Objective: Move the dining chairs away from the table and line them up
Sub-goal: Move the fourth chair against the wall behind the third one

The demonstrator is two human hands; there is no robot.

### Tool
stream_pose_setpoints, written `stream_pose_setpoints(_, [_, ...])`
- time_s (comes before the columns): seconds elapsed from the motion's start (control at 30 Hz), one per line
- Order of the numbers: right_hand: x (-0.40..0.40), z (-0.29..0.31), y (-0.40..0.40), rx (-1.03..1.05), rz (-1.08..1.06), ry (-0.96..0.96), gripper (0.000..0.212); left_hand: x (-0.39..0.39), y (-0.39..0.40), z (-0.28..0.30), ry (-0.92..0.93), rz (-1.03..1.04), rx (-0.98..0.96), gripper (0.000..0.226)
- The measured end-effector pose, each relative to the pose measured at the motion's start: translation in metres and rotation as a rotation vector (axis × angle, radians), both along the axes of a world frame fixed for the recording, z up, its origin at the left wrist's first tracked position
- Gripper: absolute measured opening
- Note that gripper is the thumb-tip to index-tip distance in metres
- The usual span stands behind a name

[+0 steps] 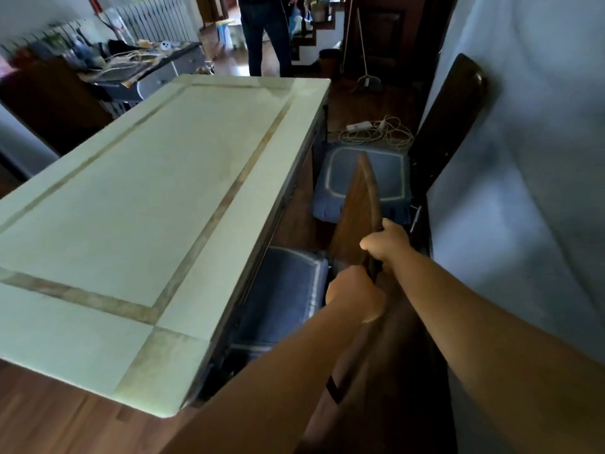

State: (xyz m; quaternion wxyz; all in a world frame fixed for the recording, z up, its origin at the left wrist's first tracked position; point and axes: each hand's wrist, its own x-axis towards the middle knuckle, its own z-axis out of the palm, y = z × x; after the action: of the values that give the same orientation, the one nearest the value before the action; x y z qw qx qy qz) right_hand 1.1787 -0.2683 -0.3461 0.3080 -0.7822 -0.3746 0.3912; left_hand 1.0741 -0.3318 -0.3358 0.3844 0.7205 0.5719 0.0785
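A pale green stone dining table point(137, 198) fills the left and middle. Along its right side stand two dark wooden chairs with blue cushions. The near chair's backrest point(358, 208) rises beside its cushion point(284, 290), which is partly tucked under the table edge. My left hand point(355, 294) and my right hand point(386, 242) both grip that backrest's top rail. The far chair's cushion point(363, 178) shows behind it, and its tall dark backrest point(451, 119) leans close to the right wall.
The blue-grey wall point(523, 158) runs close on the right, leaving a narrow gap. A power strip with tangled white cables point(376, 131) lies on the floor beyond the far chair. A person point(266, 34) stands at the back. A cluttered sideboard point(131, 67) sits back left.
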Motion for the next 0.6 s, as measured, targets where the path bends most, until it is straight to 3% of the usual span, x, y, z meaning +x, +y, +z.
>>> stream_pose_setpoints(0.2, [0.068, 0.003, -0.035, 0.015, -0.111, 0.008, 0.058, 0.071, -0.029, -0.005, -0.071, -0.071, 0.001, 0.031])
stream_pose_setpoints(0.37, [0.128, 0.005, -0.070, 0.013, -0.193, 0.053, 0.065, 0.131, -0.055, -0.009, -0.066, -0.084, -0.059, 0.028])
stream_pose_setpoints(0.6, [0.185, 0.004, -0.104, 0.066, -0.314, 0.083, 0.059, 0.191, -0.083, -0.009, -0.086, -0.103, -0.117, 0.031])
